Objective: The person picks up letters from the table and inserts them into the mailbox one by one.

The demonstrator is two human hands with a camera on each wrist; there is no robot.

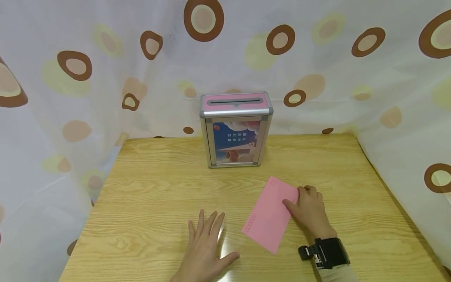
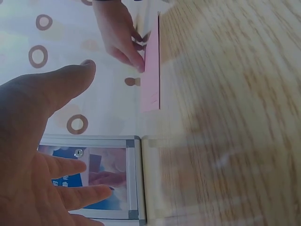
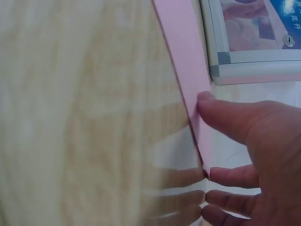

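A pink envelope (image 1: 270, 215) lies slantwise on the wooden table, in front of the mailbox. At its right edge, my right hand (image 1: 309, 207) pinches it. In the right wrist view the thumb lies on top of the envelope (image 3: 186, 61), and the index fingertip meets its edge near the corner. My left hand (image 1: 206, 246) is spread apart from the envelope on the left, holding nothing; in the left wrist view its fingers are straight. A silver-framed mailbox (image 1: 235, 154) with a pink top, a slot and a picture door stands upright at the back.
The wooden table (image 1: 148, 188) bears the mailbox and the envelope. A white curtain (image 1: 169, 78) with brown and yellow circles hangs behind the mailbox and along both sides. A black watch-like device (image 1: 331, 252) is strapped on the right wrist.
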